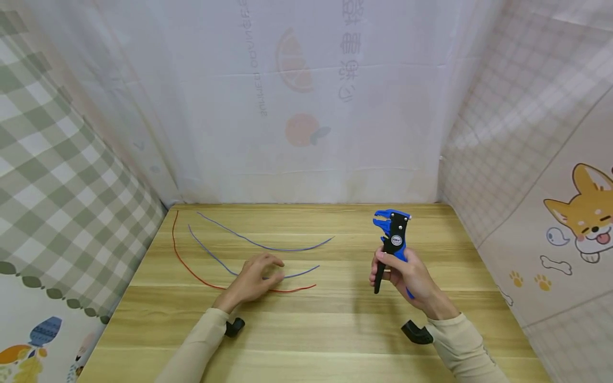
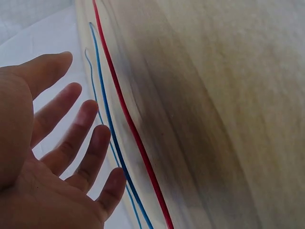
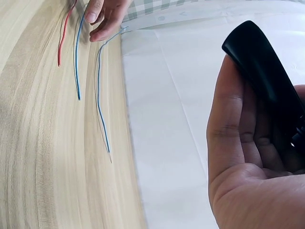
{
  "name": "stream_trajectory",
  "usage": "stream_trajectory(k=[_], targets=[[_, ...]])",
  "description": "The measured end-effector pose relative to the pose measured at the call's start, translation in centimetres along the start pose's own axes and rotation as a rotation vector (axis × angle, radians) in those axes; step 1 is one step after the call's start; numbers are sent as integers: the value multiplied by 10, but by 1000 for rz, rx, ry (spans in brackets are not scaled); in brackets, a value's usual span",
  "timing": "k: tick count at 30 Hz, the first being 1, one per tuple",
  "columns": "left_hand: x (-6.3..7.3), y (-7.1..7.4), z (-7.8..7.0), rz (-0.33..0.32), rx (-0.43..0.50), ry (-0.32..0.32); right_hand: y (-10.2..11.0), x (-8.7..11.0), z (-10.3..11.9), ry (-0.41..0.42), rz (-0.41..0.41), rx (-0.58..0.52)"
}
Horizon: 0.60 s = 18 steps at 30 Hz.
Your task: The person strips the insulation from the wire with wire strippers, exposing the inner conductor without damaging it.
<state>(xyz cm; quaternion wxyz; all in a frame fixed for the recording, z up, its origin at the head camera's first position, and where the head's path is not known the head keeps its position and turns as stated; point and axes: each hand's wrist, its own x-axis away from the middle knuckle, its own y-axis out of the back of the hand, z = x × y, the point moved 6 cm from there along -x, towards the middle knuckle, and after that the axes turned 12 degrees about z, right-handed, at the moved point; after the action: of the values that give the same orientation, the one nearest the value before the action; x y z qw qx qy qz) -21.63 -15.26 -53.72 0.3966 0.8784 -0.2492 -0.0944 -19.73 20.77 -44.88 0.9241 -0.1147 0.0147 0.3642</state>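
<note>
White sheeting (image 1: 210, 133) backs the wood-grained surface (image 1: 335, 330) that we look down on. Over it, the right hand (image 1: 416, 276) has its fingers curled round the handles of a blue-and-black wire stripper (image 1: 397, 234), which stands head up, its jaws facing left. The left hand (image 1: 256, 276) has its fingers apart and loosely bent, pinching nothing; we cannot tell whether any fingertip brushes a wire. Three wires lie on the surface's left and middle: the red wire (image 2: 126, 112) closest to us, then the near blue wire (image 2: 107, 114), then the far blue wire (image 1: 275, 249). What matters most, we judge, is that all three run roughly left to right, bowed towards us, with the red and near blue passing beneath the left hand. That hand is much the nearer; the stripper is well apart, right of their right ends.
</note>
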Motion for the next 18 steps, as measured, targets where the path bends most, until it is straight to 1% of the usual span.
stream_trajectory(k=[6, 14, 18], targets=[[-2, -5, 3, 34, -19, 20, 1, 0, 0, 5, 1, 0], [-3, -7, 8, 54, -50, 39, 1, 1, -3, 9, 7, -10], [-3, -7, 9, 53, -55, 41, 2, 1, -3, 9, 3, -7]])
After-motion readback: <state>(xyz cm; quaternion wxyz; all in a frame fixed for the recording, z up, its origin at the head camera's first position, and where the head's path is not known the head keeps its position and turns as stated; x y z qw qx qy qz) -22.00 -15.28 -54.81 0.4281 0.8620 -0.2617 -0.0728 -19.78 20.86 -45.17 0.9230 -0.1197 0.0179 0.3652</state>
